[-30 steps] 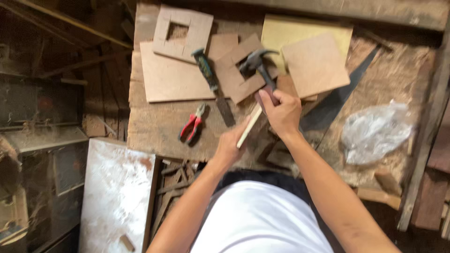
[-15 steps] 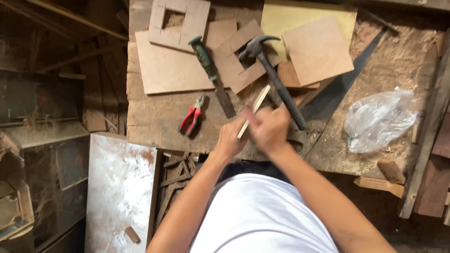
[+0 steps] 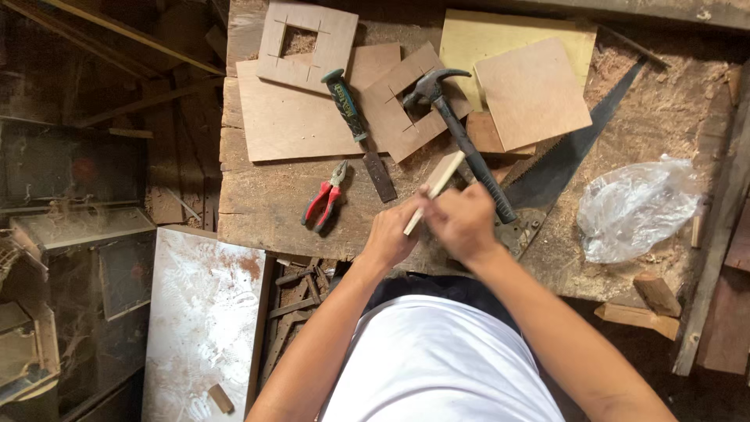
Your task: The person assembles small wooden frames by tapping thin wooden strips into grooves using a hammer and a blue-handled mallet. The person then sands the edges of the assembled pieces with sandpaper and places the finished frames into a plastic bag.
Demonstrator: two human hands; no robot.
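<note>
In the head view, both hands meet at the near edge of a rough wooden surface (image 3: 266, 207) strewn with sawdust. The left hand (image 3: 388, 234) has its fingers curled shut around the lower end of a thin pale wooden strip (image 3: 435, 190), which slants up and away from the person. The right hand (image 3: 462, 223) sits just beside the left, touching the strip's lower part; its fingers are bent together over it, though exactly how they clamp cannot be told from this angle.

Taking the strip as the landmark: a claw hammer (image 3: 461, 137) with a black handle lies just to its right, the handle's end passing beside the right hand and the head pointing away from the person. Beyond the hammer's handle, further right, a hand saw (image 3: 578, 144) lies slantwise, partly under a square plywood panel (image 3: 533, 94). Behind that panel sits a yellowish board (image 3: 476, 43). Just left of the strip's upper end lies a chisel (image 3: 355, 125) with a dark green handle, and further left, red-handled pliers (image 3: 324, 199) rest on the bare wood. Beyond the strip, away from the person, lies a notched plywood piece (image 3: 398, 105), and past it a frame with a square hole (image 3: 301, 43) on a larger plywood sheet (image 3: 289, 125). Well to the right of the strip sits a crumpled clear plastic bag (image 3: 637, 207).
</note>
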